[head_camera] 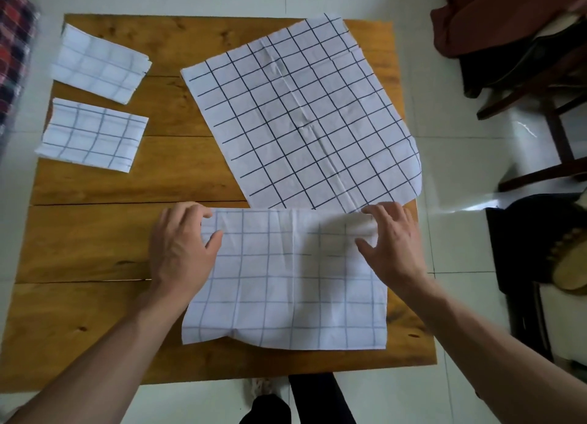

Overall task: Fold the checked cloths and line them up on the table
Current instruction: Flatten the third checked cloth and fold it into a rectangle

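Observation:
A white checked cloth (286, 277), folded in half, lies at the table's near edge. My left hand (181, 245) holds its far left corner, fingers curled over the edge and thumb on top. My right hand (394, 242) holds the far right corner the same way, and the fabric is bunched a little under it. Just beyond lies a large unfolded checked cloth (301, 115), spread flat and turned at an angle, its right side hanging over the table edge. Two folded checked cloths (100, 61) (92, 134) lie one behind the other at the far left.
The wooden table (95, 233) shows bare planks at the near left. A dark wooden chair (540, 83) with draped fabric stands to the right on the tiled floor. A red plaid fabric (12, 48) is at the far left edge.

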A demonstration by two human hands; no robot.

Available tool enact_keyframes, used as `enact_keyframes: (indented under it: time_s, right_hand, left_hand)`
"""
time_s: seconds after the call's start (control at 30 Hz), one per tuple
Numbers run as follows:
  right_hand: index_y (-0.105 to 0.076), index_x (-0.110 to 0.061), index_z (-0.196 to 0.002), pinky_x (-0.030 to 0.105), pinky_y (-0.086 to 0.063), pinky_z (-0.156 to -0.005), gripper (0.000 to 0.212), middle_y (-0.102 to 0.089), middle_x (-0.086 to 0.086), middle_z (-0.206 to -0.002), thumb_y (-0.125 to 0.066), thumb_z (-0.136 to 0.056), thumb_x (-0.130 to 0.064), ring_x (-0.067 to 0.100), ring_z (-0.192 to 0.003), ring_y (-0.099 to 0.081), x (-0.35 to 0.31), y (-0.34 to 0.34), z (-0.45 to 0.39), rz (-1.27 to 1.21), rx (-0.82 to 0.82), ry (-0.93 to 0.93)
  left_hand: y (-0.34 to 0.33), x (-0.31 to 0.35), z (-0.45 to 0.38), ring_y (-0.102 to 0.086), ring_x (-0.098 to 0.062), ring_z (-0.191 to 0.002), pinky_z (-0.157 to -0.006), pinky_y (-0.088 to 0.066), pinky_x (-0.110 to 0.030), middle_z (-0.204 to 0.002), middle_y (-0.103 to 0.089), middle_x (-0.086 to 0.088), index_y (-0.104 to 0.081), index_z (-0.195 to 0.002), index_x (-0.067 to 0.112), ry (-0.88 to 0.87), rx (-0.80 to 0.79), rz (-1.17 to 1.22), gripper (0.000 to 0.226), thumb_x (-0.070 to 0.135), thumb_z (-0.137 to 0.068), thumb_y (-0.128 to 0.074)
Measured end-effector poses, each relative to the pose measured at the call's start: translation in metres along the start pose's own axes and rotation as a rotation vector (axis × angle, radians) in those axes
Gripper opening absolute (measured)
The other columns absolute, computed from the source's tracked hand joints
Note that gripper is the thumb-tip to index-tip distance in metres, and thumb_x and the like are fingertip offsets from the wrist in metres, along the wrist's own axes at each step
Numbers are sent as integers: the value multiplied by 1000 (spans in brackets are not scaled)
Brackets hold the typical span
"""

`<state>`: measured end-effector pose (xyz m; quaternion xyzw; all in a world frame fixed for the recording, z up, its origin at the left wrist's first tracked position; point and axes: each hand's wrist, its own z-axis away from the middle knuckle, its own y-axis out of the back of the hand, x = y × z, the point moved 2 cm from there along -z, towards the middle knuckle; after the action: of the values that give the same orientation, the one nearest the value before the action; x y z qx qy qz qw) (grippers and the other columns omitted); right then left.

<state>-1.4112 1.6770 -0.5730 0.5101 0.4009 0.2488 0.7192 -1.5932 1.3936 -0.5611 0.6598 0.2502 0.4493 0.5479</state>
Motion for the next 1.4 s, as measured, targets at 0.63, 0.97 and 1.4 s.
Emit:
enact_keyframes:
  time_s: [0.63,0.97,1.4]
  right_hand:
    - [-60,-18,-129,35,-43,-101,38,-56,2,-136,-65,-91,-23,21,-124,-50,-55,-21,173,-33,-165,-63]
    - [-63,-10,-126,37,-45,-99,37,-58,1,-132,-61,-91,-21,21,-120,-52,-57,-46,185,-2,-74,-70]
    - [-60,-13,-127,40,-44,-99,35,-56,5,-137,-58,-94,-23,24,-125,-49,-60,-38,185,-37,-53,-74]
  left_hand:
    - [32,-57,141,-56,-13,-107,-78,-48,-28,-123,-60,5,-52,-129,28,250,-290,392,41,26,-91,-67]
    - [10,-46,163,-54,1,-85,-63,-40,-15,-105,-55,16,-40,-139,30,267,-313,555,57,24,-90,-70]
    - [22,-56,173,-54,-17,-94,-61,-46,-25,-109,-58,0,-51,-131,20,256,-172,250,48,15,-87,-70]
